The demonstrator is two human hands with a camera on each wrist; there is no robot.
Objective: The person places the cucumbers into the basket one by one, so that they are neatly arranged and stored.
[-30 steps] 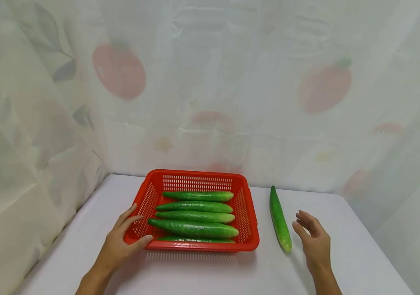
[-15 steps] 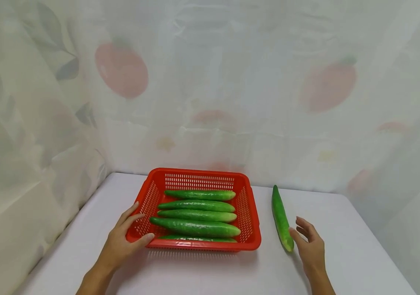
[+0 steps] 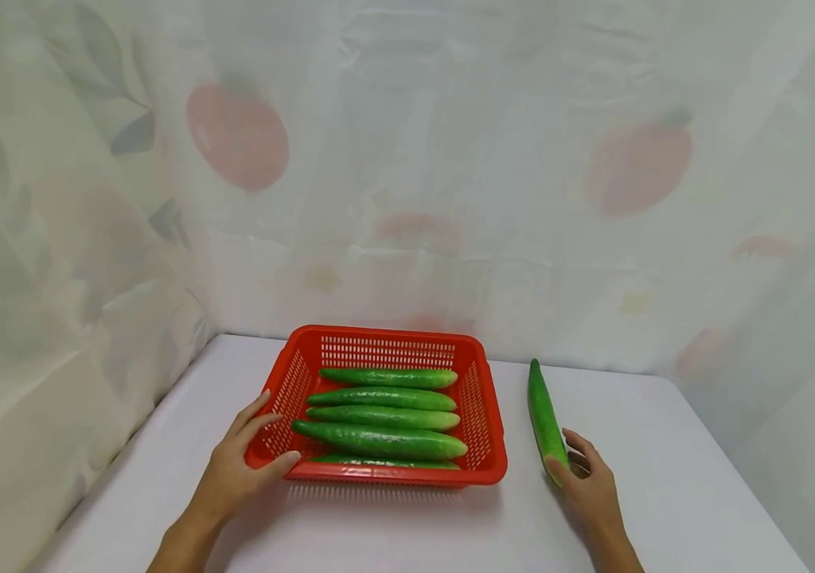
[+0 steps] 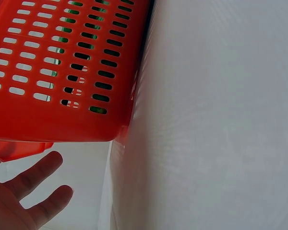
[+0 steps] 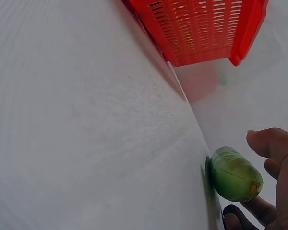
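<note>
My left hand (image 3: 232, 465) rests at the near left corner of a red plastic basket (image 3: 372, 476). Its thumb lies on the front rim, its fingers reach over the left rim; in the left wrist view two fingers (image 4: 33, 176) stretch out straight beside the wall. Several green cucumbers (image 3: 386, 442) lie side by side in the basket. One loose cucumber (image 3: 541, 410) lies on the table to the right, and my right hand (image 3: 591, 485) is around its near end. In the right wrist view a gap shows between thumb (image 5: 269, 143) and cucumber; fingers are at its other side.
The table (image 3: 393, 529) has a white cover. A pale curtain (image 3: 415, 159) printed with fruit stands behind it, and patterned cloth (image 3: 56, 278) hangs on the left side.
My right hand has moved left to the near end of the loose cucumber, its thumb crossing to the far side. My left hand stays at the basket corner.
</note>
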